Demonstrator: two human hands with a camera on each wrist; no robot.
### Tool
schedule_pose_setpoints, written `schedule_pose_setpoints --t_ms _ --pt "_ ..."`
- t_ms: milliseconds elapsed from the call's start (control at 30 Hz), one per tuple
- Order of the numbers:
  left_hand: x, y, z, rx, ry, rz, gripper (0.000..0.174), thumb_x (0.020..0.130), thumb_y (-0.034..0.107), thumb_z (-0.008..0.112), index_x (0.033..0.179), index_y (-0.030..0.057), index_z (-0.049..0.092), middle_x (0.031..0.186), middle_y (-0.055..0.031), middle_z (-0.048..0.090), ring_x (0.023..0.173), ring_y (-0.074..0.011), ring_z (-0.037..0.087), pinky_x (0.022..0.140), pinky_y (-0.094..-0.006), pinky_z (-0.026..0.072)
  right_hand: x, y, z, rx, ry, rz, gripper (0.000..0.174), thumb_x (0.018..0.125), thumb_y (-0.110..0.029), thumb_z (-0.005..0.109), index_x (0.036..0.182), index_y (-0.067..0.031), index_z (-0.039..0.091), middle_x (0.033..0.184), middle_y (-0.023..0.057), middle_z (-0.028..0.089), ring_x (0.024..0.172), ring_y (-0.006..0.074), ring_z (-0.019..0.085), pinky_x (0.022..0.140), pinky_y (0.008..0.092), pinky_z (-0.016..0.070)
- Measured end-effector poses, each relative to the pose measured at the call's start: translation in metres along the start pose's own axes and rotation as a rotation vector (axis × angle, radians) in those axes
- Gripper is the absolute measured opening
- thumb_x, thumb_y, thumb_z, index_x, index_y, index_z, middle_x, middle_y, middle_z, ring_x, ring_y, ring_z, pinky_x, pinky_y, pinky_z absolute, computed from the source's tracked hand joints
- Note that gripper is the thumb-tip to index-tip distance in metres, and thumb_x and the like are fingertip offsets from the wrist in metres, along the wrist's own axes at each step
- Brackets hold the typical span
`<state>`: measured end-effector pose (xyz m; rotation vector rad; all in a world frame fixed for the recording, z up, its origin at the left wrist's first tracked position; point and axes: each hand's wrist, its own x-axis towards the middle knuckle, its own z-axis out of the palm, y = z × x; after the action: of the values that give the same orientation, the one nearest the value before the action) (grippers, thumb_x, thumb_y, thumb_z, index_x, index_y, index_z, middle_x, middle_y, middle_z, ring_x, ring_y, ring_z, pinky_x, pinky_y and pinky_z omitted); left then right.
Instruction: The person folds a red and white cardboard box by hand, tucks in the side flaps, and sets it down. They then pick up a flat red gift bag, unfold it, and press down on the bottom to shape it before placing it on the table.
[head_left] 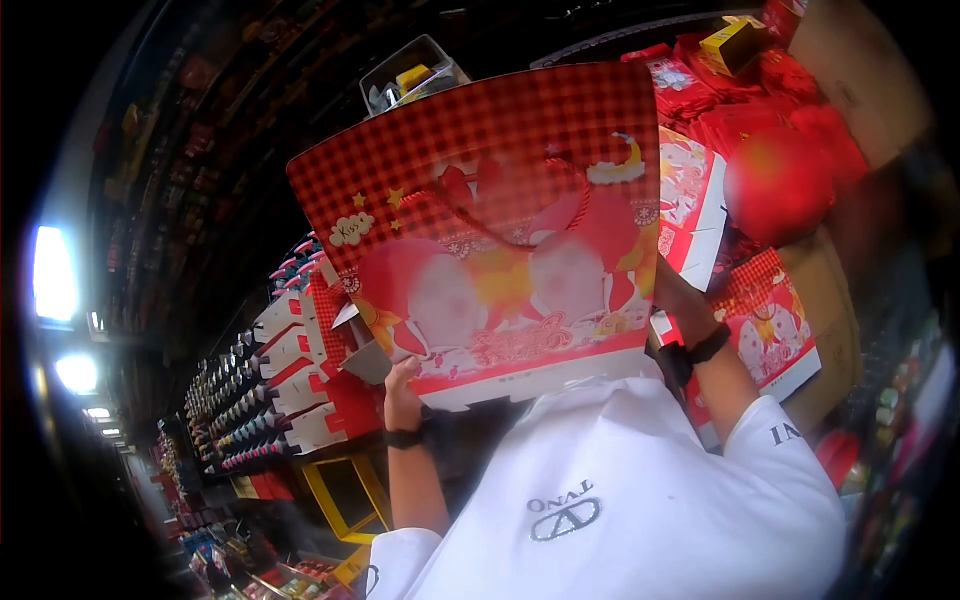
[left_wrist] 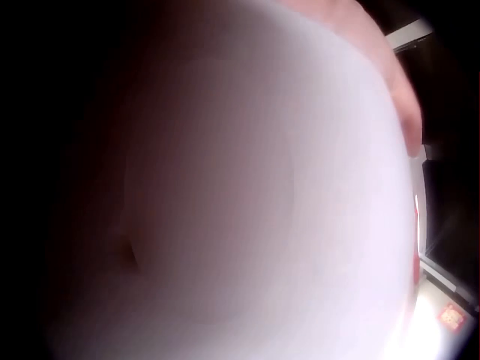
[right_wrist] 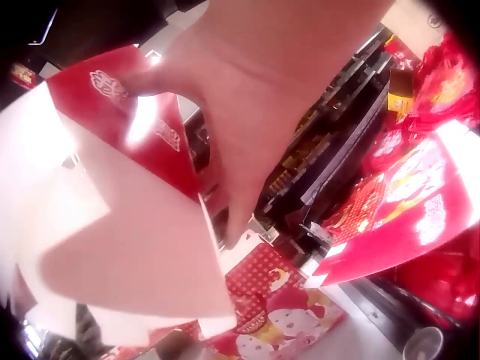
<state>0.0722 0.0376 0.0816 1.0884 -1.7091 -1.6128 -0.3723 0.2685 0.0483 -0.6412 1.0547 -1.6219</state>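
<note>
A large red checked paper bag (head_left: 500, 230) with a twisted red handle and cartoon figures stands in front of the chest in the head view. My left hand (head_left: 403, 398) grips its lower left edge, thumb in front. At its right edge is my right hand (head_left: 684, 304), fingers hidden behind the bag. Seen from the right wrist, the right hand (right_wrist: 240, 112) lies on a red side panel (right_wrist: 120, 112), thumb on the panel and another finger pointing down past its edge. A white surface (left_wrist: 262, 187) fills most of the left wrist view, with part of the left hand (left_wrist: 401, 97) along its edge.
A stack of red printed bags (head_left: 765, 320) lies at the right, below a heap of red packets (head_left: 720, 120) and a yellow box (head_left: 733, 45). A clear bin (head_left: 425, 60) stands behind the bag. Shelves (head_left: 150, 150) of goods line the left; a yellow frame (head_left: 345, 495) is low left.
</note>
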Motion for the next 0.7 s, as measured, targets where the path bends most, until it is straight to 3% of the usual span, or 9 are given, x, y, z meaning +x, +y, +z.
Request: schedule_pose_setpoints --t_ms 133,233,333,400,467,567,633,700 --pt "0.0 -0.019 -0.02 -0.163 0.015 -0.203 0.04 0.089 0.033 0.066 0.113 0.0006 0.066 0.111 -0.013 0.072 0.103 -0.0262 0.071 0.092 -0.0412 0.0583 0.009 0.007 0.012 -0.208 -0.066 -0.118 0.032 0.111 -0.026 0.055 0.133 -0.0033 0.059 0.104 0.0022 0.069 0.079 0.0064 0.063 0.062 0.0253 0.051" --pt "-0.011 -0.017 -0.025 -0.029 0.028 -0.167 0.041 0.088 0.033 0.066 0.114 0.0006 0.066 0.111 -0.0135 0.072 0.104 -0.0275 0.071 0.094 -0.042 0.0579 0.016 -0.001 0.021 -0.201 -0.005 -0.002 0.031 0.11 -0.02 0.058 0.135 -0.0018 0.058 0.11 0.0044 0.071 0.084 0.0079 0.064 0.066 0.0257 0.052" --pt "-0.014 -0.018 -0.037 0.241 -0.017 -0.074 0.047 0.087 0.034 0.067 0.119 -0.0003 0.066 0.114 -0.0149 0.072 0.106 -0.0304 0.071 0.096 -0.0449 0.0575 0.029 -0.007 0.026 -0.163 -0.067 0.075 0.037 0.108 -0.016 0.061 0.141 -0.0012 0.056 0.12 0.0074 0.071 0.1 0.0123 0.067 0.08 0.0275 0.0542" --pt "-0.016 -0.019 -0.04 0.059 -0.008 -0.147 0.051 0.086 0.036 0.068 0.122 -0.0007 0.066 0.116 -0.0155 0.073 0.108 -0.0321 0.071 0.097 -0.0468 0.0573 0.029 -0.021 0.041 -0.152 -0.113 0.131 0.043 0.106 -0.016 0.064 0.146 -0.0029 0.053 0.13 0.01 0.069 0.115 0.0161 0.065 0.093 0.03 0.0528" --pt "-0.021 0.005 -0.02 -0.46 0.061 -0.315 0.055 0.086 0.037 0.069 0.125 -0.0009 0.065 0.117 -0.0157 0.073 0.108 -0.0335 0.07 0.097 -0.0485 0.057 0.037 -0.018 0.042 -0.191 -0.152 0.173 0.052 0.104 -0.017 0.067 0.152 -0.0051 0.051 0.141 0.0124 0.065 0.129 0.0192 0.061 0.105 0.033 0.049" --pt "-0.021 0.031 -0.007 -0.515 0.032 -0.351 0.026 0.094 0.021 0.065 0.11 0.0006 0.066 0.102 -0.0076 0.067 0.097 -0.0237 0.069 0.088 -0.0375 0.0561 0.043 -0.038 0.061 -0.211 -0.247 0.288 0.069 0.1 -0.021 0.074 0.161 -0.0095 0.042 0.155 0.0128 0.054 0.141 0.021 0.052 0.115 0.0358 0.0433" --pt "-0.012 0.013 -0.013 -0.327 0.095 -0.255 0.03 0.093 0.028 0.066 0.108 0.0017 0.066 0.104 -0.0082 0.068 0.098 -0.0244 0.069 0.089 -0.0388 0.0567 0.053 -0.032 0.072 -0.187 -0.323 0.262 0.081 0.097 -0.024 0.077 0.165 -0.0114 0.036 0.161 0.0114 0.048 0.145 0.0213 0.048 0.118 0.0372 0.0413" --pt "-0.01 0.028 -0.009 -0.502 0.09 -0.341 0.033 0.094 0.031 0.065 0.11 0.0027 0.066 0.108 -0.009 0.069 0.101 -0.0248 0.068 0.093 -0.039 0.056 0.07 -0.001 0.072 -0.164 -0.397 0.122 0.09 0.094 -0.027 0.08 0.167 -0.0121 0.03 0.166 0.0093 0.042 0.148 0.0215 0.045 0.12 0.0388 0.0406"
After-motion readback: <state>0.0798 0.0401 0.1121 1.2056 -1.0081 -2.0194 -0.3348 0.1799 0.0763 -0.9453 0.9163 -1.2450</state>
